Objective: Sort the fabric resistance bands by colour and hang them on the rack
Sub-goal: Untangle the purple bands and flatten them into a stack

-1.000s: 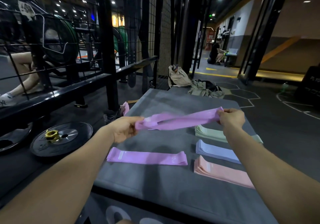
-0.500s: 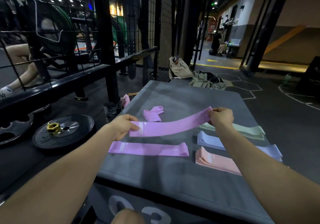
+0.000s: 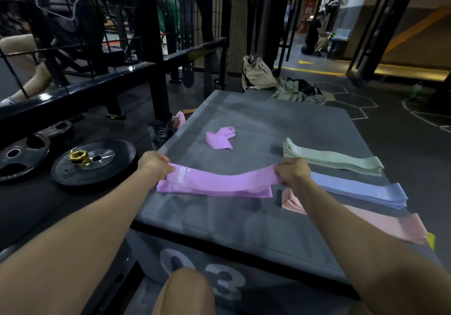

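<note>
Gym flooring surrounds a grey plyo box [image 3: 244,217] marked 03, where the left hand [image 3: 156,164] and right hand [image 3: 291,172] each pinch an end of a purple band [image 3: 219,180] sagging onto another purple one, beside green [image 3: 334,159], blue [image 3: 361,190] and pink stacks [image 3: 380,222].

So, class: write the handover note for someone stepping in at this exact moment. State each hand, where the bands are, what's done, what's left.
Left hand and right hand each grip one end of a purple band, held flat just over the purple pile on the grey box top.
Sorted piles to the right: green, blue, pink.
One crumpled purple band lies loose further back.
Done: most of the colour sorting.
Left: lay this band down, flatten and add the crumpled one, then hang everything on the rack.
</note>
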Demonstrator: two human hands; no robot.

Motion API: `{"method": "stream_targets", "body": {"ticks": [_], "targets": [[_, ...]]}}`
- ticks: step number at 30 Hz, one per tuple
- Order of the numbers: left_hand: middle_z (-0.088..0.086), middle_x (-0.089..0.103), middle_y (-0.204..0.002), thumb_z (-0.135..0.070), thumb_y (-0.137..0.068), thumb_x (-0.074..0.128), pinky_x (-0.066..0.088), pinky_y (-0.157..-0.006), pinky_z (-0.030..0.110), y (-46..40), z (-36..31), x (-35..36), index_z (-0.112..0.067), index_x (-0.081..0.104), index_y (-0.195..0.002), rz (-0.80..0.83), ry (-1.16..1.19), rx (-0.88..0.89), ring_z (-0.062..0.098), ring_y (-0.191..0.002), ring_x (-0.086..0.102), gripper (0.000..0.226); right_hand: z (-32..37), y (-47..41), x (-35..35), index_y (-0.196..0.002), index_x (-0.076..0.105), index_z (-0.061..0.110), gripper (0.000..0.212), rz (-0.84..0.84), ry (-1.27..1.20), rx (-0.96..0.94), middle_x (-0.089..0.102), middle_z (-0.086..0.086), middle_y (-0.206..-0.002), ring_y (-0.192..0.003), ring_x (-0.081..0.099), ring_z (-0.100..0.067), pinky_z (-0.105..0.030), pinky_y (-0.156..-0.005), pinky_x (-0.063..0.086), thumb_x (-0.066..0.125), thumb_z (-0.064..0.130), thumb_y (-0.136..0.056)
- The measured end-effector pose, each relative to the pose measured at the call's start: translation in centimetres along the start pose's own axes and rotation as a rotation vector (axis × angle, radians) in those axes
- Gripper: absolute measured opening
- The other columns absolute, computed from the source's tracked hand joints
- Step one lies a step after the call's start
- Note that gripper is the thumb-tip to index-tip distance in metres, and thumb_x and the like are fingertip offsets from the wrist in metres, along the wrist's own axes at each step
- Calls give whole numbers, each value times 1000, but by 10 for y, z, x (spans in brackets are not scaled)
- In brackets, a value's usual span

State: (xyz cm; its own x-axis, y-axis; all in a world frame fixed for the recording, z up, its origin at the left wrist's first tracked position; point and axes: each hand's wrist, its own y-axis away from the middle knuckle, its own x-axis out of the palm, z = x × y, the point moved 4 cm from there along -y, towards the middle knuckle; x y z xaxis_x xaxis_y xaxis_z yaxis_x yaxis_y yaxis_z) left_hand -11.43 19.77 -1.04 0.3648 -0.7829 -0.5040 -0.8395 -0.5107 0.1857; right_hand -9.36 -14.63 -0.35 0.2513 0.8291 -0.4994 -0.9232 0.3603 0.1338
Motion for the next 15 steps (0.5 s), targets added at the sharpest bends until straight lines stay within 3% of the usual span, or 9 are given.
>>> {"method": "stream_targets", "body": {"ticks": [2,4,8,12,15], "targets": [[17,66,-97,-3,-74,75,52,-88,36,-4,5,-6,-5,64,-86,-77,-91,33,32,-91,64,16,-2,1,9,-89,71,-2,16,14,70,-33,69,-17,-86,-74,57,-24,-37,-77,53,60,5,-79],[16,66,-104,-5,-73,76,50,-91,35,-6,9,-11,-6,65,-88,-115,-113,47,31,-100,63,19,-3,4,16,-85,69,0,9,18,113,-51,70,-20,-95,-77,59,-25,-37,-81,52,63,5,-80],[17,65,-109,-9,-73,77,49,-91,35,-13,16,-13,-5,65,-94,-123,-146,25,31,-102,61,24,-8,3,26,-88,71,2,11,11,224,-64,69,-16,-92,-95,65,-29,-26,-79,46,62,6,-82],[15,64,-109,-8,-74,76,45,-87,30,-14,18,-8,-4,65,-96,-112,-154,28,29,-103,59,25,-15,-3,31,-95,69,-2,16,-15,280,-61,69,-19,-103,-101,63,-32,-33,-88,48,61,5,-84],[14,65,-106,-7,-74,76,44,-76,26,-14,23,-2,-8,64,-89,-87,-168,26,27,-95,61,20,-21,-6,35,-100,68,-2,19,-22,361,-86,67,-20,-107,-103,62,-35,-34,-87,48,57,4,-85]]}}
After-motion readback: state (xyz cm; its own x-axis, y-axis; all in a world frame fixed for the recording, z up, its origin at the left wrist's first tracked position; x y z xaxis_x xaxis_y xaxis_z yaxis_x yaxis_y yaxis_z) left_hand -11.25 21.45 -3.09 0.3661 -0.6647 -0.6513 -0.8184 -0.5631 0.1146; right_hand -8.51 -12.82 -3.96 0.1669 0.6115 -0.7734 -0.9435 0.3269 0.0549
